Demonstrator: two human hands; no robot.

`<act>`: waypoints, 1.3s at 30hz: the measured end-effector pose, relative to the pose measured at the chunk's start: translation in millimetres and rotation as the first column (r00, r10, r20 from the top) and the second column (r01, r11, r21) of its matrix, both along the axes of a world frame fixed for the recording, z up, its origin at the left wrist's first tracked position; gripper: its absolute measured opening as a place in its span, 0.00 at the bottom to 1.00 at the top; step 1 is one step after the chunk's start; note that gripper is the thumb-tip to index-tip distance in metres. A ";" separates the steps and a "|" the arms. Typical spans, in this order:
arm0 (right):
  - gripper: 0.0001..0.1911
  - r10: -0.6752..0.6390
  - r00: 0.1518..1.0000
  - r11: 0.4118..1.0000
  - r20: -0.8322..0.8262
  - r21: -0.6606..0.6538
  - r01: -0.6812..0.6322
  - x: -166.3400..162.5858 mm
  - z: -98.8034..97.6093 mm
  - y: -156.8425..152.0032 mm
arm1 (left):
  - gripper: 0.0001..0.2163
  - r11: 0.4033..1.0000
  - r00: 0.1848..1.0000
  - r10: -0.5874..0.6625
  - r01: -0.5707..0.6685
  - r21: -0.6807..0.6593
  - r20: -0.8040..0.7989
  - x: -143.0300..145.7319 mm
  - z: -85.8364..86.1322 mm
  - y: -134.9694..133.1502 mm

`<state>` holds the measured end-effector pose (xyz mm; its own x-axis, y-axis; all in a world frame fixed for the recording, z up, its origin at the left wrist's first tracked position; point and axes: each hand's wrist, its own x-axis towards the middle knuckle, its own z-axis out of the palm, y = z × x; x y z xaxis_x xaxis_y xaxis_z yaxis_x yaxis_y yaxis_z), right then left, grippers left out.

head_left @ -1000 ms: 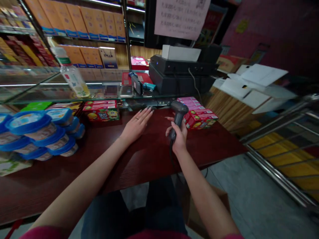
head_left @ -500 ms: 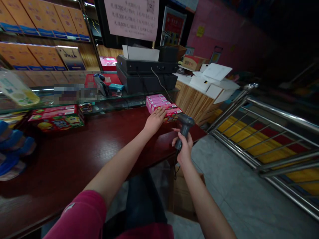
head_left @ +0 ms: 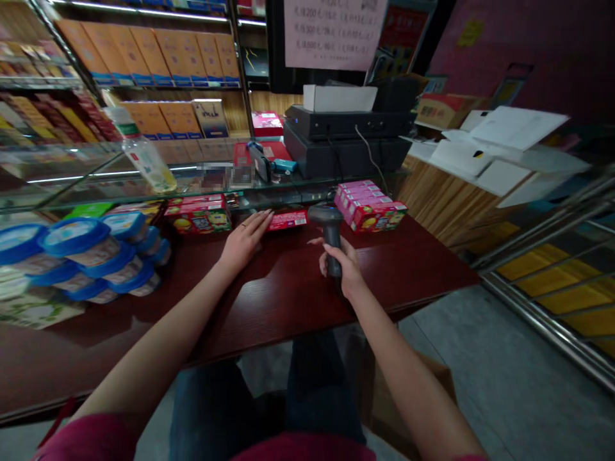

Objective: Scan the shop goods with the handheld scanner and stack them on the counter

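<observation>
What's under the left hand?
The left hand partly covers a red box, whose right part shows. What lies directly beneath the fingers and palm is hidden.

Black machine (head_left: 343, 147): white box (head_left: 339, 99) on top, pink sheet (head_left: 331, 35) above it. Left of machine: clear bottle (head_left: 148, 160), orange cartons (head_left: 170, 56), blue-lidded tubs (head_left: 86, 246). Right of machine: open white cartons (head_left: 461, 157), metal railing (head_left: 548, 330).

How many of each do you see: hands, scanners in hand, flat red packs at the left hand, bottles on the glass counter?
Hands: 2 (left hand, right hand)
Scanner in hand: 1
Flat red pack: 1
Bottle on the glass counter: 1
Total: 5
</observation>
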<state>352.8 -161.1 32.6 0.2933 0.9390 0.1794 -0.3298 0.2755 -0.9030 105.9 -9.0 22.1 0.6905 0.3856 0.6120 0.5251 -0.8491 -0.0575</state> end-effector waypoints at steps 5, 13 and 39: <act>0.13 0.125 0.992 0.991 0.023 -0.038 -0.124 -32.2 -7.4 17.9 | 0.28 0.992 0.991 0.114 -0.110 -0.065 0.065 -31.3 -6.8 5.9; 0.17 0.133 0.989 0.990 0.059 -0.058 -0.130 -28.4 -19.5 17.0 | 0.28 0.986 0.987 0.083 -0.061 -0.157 0.137 -33.9 -10.5 11.8; 0.17 0.293 0.952 0.939 -0.087 -0.164 -0.303 -71.8 -9.8 48.2 | 0.26 0.835 0.854 0.489 -0.517 -0.189 -0.175 -50.8 37.0 -78.8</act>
<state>281.0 -112.9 22.8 0.0006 1.0000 -0.0030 -0.4282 -0.0024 -0.9037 55.2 -87.7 59.1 0.4231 0.8141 0.3977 0.8845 -0.4663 0.0135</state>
